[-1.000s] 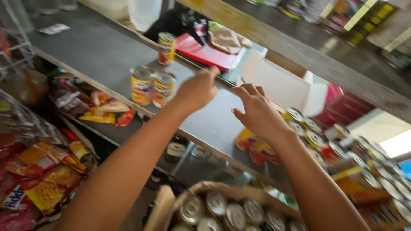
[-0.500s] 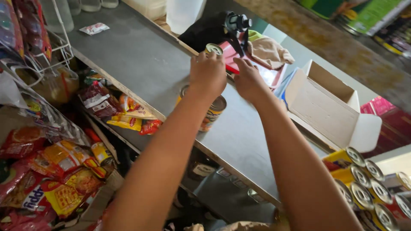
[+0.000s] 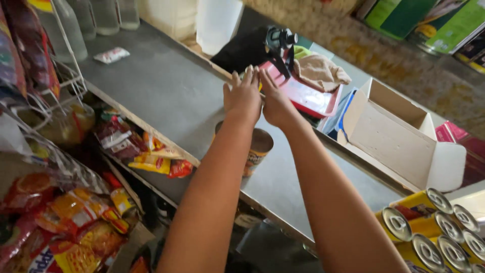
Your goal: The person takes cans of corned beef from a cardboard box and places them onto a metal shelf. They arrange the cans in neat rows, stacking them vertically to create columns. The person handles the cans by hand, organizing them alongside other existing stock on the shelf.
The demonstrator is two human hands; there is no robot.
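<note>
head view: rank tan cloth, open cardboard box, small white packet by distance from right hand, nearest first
From the right hand:
1. Tan cloth, just to its right, on the red tray.
2. Open cardboard box, further right.
3. Small white packet, far left on the counter.

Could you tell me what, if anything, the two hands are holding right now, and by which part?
It cannot be told: the left hand and right hand reach side by side over the grey metal counter, hiding whatever lies under them.

My left hand (image 3: pixel 243 96) and right hand (image 3: pixel 275 101) reach side by side across a grey counter (image 3: pixel 166 91) at upper centre. A tin can (image 3: pixel 257 149) stands below my wrists. An open cardboard box (image 3: pixel 399 136) sits at right.
</note>
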